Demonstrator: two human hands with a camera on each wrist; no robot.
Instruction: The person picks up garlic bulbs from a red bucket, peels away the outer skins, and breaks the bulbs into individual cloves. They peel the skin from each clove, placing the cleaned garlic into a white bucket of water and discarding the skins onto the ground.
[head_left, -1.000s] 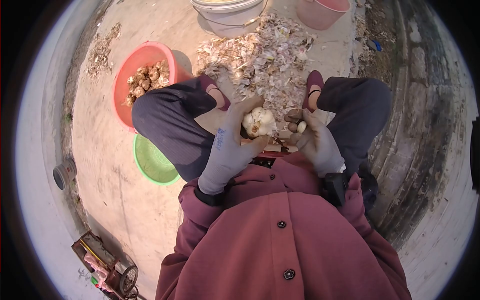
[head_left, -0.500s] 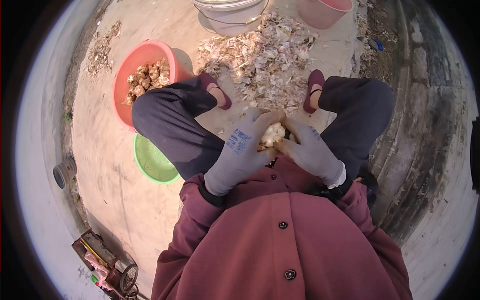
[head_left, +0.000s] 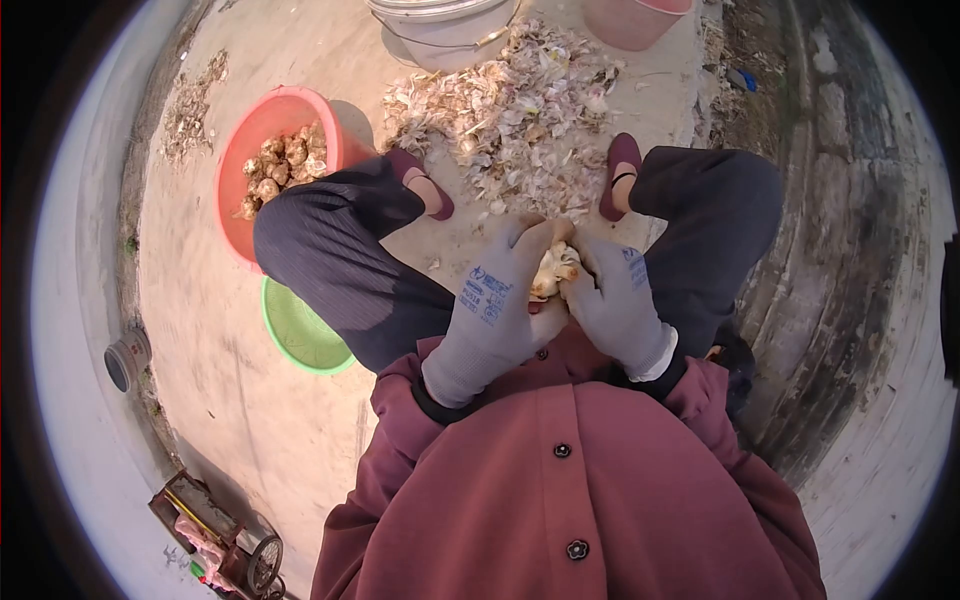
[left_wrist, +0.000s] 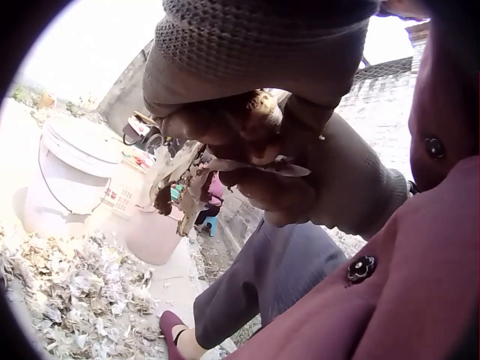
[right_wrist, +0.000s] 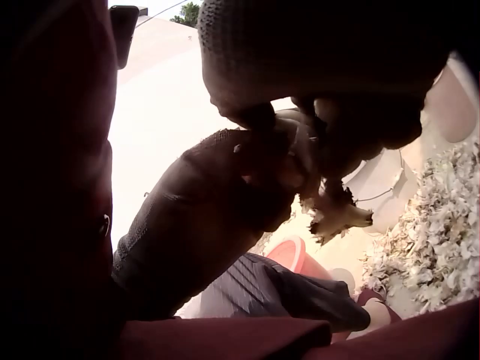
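Both hands wear grey knit gloves and meet in front of the lap. My left hand (head_left: pixel 497 305) grips one side of a whitish garlic bulb (head_left: pixel 556 268), fingers wrapped over its far side. Curled in from the other side, the fingers and thumb of my right hand (head_left: pixel 618 300) pinch the same bulb. Most of the bulb is hidden by the gloves. In the left wrist view, torn papery skin (left_wrist: pixel 177 180) hangs below the fingers. The right wrist view is dark, but a ragged stem end with skin (right_wrist: pixel 339 214) shows under the hands.
A wide pile of garlic skins (head_left: pixel 520 120) lies between the feet. To the left stand a red basin (head_left: pixel 232 190) of unpeeled bulbs and a green basin (head_left: pixel 300 325). Beyond the pile are a white bucket (head_left: pixel 440 35) and a pink bucket (head_left: pixel 630 22).
A second ago the hands were apart, the left holding the bulb and the right with a pale clove at its fingers. They have come together, and both now grip the bulb.
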